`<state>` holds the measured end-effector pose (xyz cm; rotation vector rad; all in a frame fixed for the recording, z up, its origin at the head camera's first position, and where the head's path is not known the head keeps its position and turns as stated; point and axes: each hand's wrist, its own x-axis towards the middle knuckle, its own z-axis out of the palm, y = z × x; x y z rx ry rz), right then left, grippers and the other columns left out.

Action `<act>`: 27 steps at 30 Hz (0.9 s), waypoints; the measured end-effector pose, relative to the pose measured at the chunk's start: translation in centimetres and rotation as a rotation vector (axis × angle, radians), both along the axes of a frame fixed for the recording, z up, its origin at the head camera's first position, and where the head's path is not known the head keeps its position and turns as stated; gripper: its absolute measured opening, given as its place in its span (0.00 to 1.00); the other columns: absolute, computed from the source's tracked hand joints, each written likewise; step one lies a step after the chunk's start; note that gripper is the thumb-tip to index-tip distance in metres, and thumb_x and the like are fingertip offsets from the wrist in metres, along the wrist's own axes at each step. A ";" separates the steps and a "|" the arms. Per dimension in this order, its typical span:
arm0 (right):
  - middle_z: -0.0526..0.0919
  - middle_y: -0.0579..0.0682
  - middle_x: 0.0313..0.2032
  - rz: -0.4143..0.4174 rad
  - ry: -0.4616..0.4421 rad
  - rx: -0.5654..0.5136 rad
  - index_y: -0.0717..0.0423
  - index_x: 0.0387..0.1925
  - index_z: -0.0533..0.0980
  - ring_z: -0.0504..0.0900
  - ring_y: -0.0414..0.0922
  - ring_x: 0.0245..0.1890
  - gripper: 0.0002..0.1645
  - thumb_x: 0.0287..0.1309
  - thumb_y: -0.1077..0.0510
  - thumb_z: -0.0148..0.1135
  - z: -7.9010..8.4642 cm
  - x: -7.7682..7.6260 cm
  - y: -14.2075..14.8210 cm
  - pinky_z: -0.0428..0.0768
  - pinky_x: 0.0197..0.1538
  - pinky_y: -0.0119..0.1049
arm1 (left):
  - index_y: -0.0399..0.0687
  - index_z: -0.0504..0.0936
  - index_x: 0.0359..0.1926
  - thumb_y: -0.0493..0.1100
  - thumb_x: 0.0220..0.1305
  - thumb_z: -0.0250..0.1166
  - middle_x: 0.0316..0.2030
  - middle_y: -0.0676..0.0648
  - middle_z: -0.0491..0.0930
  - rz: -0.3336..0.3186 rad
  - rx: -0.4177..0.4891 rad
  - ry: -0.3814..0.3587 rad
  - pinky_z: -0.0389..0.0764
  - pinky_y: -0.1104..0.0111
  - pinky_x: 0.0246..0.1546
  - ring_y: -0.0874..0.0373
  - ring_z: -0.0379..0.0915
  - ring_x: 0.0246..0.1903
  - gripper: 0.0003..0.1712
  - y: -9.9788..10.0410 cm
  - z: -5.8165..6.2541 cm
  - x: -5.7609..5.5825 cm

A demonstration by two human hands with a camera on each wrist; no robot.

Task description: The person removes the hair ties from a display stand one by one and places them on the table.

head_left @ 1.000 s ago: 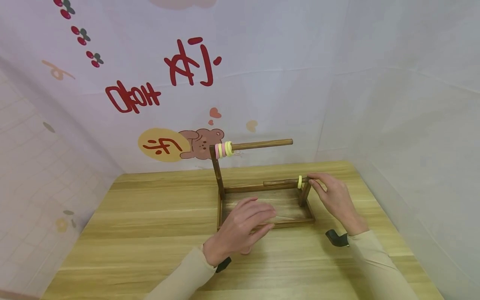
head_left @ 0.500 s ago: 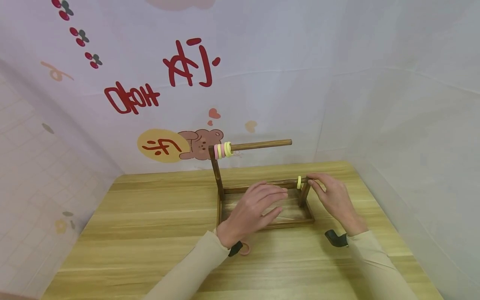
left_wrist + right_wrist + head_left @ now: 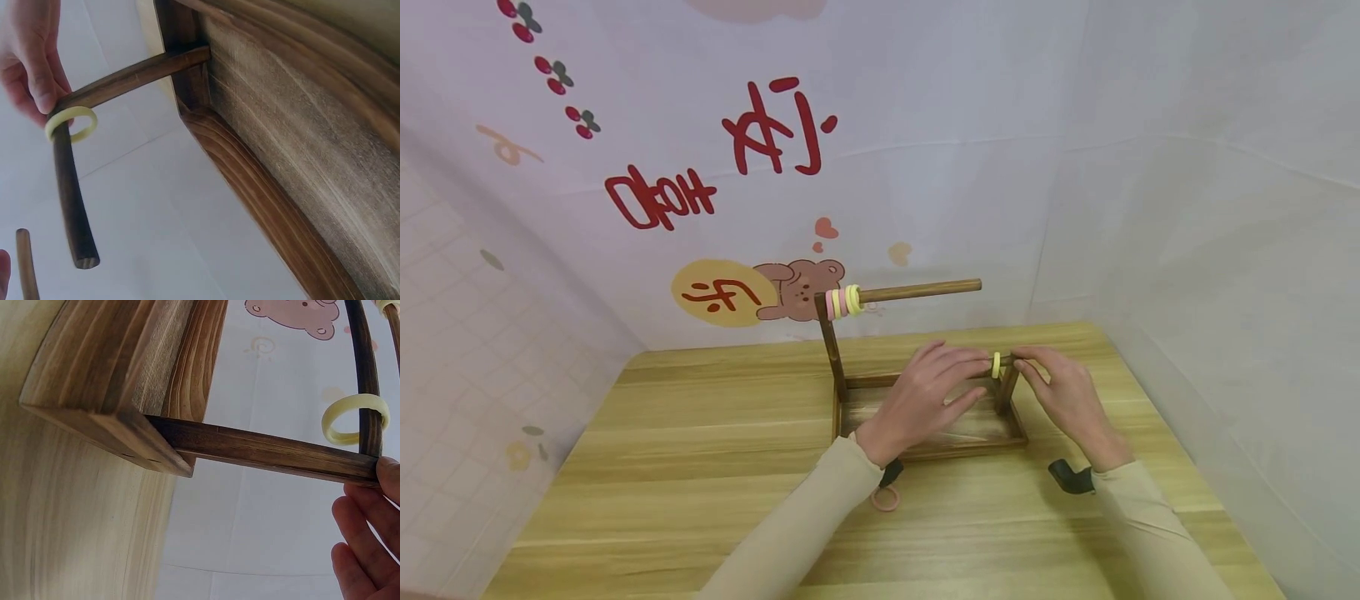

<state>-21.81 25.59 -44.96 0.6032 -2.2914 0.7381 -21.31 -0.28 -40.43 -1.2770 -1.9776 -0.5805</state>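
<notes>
A dark wooden stand (image 3: 1017, 433) has a tray base, a tall post at left and a short post at right, each bearing a horizontal rod. On the short post's rod hangs one yellow ring (image 3: 337, 425), near the corner. My right hand (image 3: 1070, 400) pinches that corner between thumb and fingers. My left hand (image 3: 928, 400) reaches over the tray with extended fingers beside the lower rod (image 3: 72, 194); only a fingertip shows at the edge of the left wrist view. Several pink and yellow rings (image 3: 842, 302) sit on the upper rod (image 3: 925, 291) against the tall post.
A pink ring (image 3: 886, 499) lies on the wood-grain table (image 3: 700, 467) in front of the stand, just below the left wrist. White printed cloth (image 3: 955, 192) walls in the table at the back and sides.
My left hand has moved right and away from me, from over the tray's front to the lower rod, uncovering the pink ring. The right hand keeps its pinch at the corner.
</notes>
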 end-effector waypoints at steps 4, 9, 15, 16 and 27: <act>0.89 0.60 0.43 0.003 0.004 0.004 0.64 0.47 0.84 0.88 0.61 0.44 0.15 0.58 0.71 0.73 0.0 0.0 0.0 0.84 0.45 0.58 | 0.45 0.85 0.57 0.48 0.68 0.73 0.57 0.48 0.85 0.011 -0.018 -0.011 0.67 0.55 0.71 0.56 0.78 0.61 0.20 0.5 -0.2 -0.7; 0.89 0.60 0.43 0.004 0.010 0.003 0.64 0.47 0.84 0.88 0.60 0.44 0.15 0.57 0.71 0.73 0.0 0.0 0.0 0.84 0.45 0.58 | 0.46 0.85 0.57 0.49 0.68 0.73 0.57 0.49 0.85 0.031 -0.039 -0.012 0.68 0.55 0.71 0.57 0.77 0.61 0.21 1.0 -0.6 -1.6; 0.89 0.60 0.43 0.002 0.001 0.001 0.64 0.48 0.85 0.88 0.61 0.44 0.15 0.58 0.70 0.73 0.1 0.0 0.1 0.84 0.46 0.58 | 0.47 0.85 0.59 0.51 0.66 0.74 0.58 0.50 0.84 0.073 -0.089 0.004 0.66 0.55 0.72 0.55 0.77 0.62 0.24 1.7 -0.9 -2.4; 0.89 0.60 0.43 0.000 -0.001 0.002 0.64 0.48 0.85 0.88 0.61 0.44 0.15 0.58 0.70 0.73 0.1 0.0 0.1 0.84 0.46 0.58 | 0.47 0.84 0.60 0.52 0.66 0.74 0.58 0.50 0.84 0.079 -0.098 0.002 0.66 0.55 0.72 0.55 0.76 0.62 0.25 1.8 -1.0 -2.5; 0.89 0.60 0.43 0.000 0.000 0.009 0.64 0.48 0.84 0.88 0.61 0.44 0.15 0.58 0.70 0.73 -0.1 -0.1 0.1 0.84 0.45 0.58 | 0.49 0.82 0.63 0.56 0.64 0.75 0.62 0.50 0.82 0.155 -0.198 -0.032 0.65 0.50 0.72 0.54 0.74 0.65 0.31 2.7 -1.7 -3.4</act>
